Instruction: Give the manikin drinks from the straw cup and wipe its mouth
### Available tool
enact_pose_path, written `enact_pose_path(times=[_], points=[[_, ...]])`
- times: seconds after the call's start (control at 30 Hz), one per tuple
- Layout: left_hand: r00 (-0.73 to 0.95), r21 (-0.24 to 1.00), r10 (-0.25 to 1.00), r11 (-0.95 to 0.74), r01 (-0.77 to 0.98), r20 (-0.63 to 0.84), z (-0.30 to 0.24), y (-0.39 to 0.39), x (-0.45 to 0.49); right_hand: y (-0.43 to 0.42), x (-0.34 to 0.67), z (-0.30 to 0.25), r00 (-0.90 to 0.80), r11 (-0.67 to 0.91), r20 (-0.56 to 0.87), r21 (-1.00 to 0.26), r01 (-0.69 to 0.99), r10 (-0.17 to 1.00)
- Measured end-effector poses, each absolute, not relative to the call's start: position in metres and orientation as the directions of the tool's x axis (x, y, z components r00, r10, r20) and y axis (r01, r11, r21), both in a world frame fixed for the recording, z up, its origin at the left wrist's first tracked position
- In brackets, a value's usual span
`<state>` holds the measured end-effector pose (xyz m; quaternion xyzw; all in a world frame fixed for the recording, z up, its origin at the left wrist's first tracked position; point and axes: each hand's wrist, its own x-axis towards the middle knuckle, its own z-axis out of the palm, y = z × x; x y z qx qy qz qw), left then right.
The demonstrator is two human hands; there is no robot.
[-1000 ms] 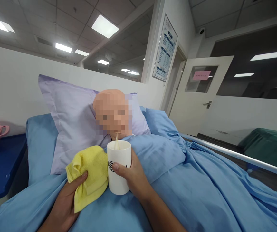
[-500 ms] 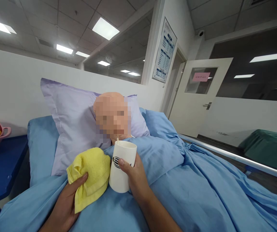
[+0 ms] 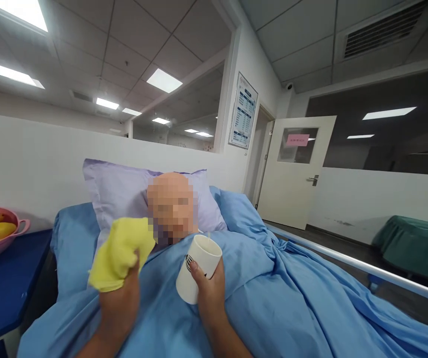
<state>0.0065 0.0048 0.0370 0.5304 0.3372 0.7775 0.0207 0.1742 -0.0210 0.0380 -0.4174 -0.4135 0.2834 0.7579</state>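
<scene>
My left hand (image 3: 124,286) grips a yellow towel (image 3: 119,258), raised just left of and below the head of a mannequin (image 3: 171,199). The towel partly hides my fingers. My right hand (image 3: 211,286) is wrapped round a white cup (image 3: 193,278) with a dark striped mark, tilted to the right over the blanket. A thin straw (image 3: 209,235) pokes up at the cup's far rim, apart from the mannequin's mouth. The mannequin lies on a lilac pillow (image 3: 120,189), covered below the neck by a blue blanket (image 3: 292,308).
On the left, a pink basket (image 3: 22,227) with yellow and red fruit stands on a blue tabletop (image 3: 5,293). A metal bed rail (image 3: 348,263) runs along the right side. Beyond it are a door (image 3: 292,189) standing ajar and a green-covered object (image 3: 415,243).
The cup has moved away from the mannequin's mouth and tipped to the right, taking the straw with it. My left hand has lifted and turned the towel. The camera view has tilted up.
</scene>
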Motion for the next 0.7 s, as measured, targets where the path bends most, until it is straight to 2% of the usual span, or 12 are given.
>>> enact_pose_path(times=[0.03, 0.1, 0.17, 0.23, 0.27, 0.37, 0.7], points=[[-0.343, 0.379, 0.243, -0.826, 0.417, 0.907, 0.041, 0.015, 0.012, -0.019, 0.176, 0.038, 0.506, 0.478, 0.371, -0.873, -0.095, 0.779], [-0.058, 0.107, 0.09, -0.883, 0.457, 0.994, 0.053, 0.037, 0.027, -0.015, 0.18, 0.037, 0.504, 0.486, 0.365, -0.864, -0.131, 0.783], [0.308, -0.149, -0.007, -0.886, 0.44, 0.951, 0.067, 0.055, 0.043, -0.012, 0.182, 0.037, 0.51, 0.509, 0.368, -0.844, -0.168, 0.778], [0.477, -0.305, -0.069, -0.846, 0.437, 0.876, 0.076, 0.068, 0.057, -0.011, 0.183, 0.039, 0.532, 0.517, 0.351, -0.832, -0.199, 0.77], [0.506, -0.344, -0.081, -0.823, 0.453, 0.859, 0.077, 0.073, 0.061, -0.01, 0.183, 0.039, 0.546, 0.516, 0.336, -0.829, -0.215, 0.768], [0.528, -0.395, -0.089, -0.771, 0.5, 0.844, 0.071, 0.079, 0.065, -0.009, 0.183, 0.041, 0.543, 0.511, 0.305, -0.812, -0.281, 0.783], [0.45, -0.242, -0.014, -0.857, 0.455, 0.893, 0.044, 0.065, 0.043, -0.009, 0.184, 0.037, 0.466, 0.478, 0.293, -0.806, -0.35, 0.835]])
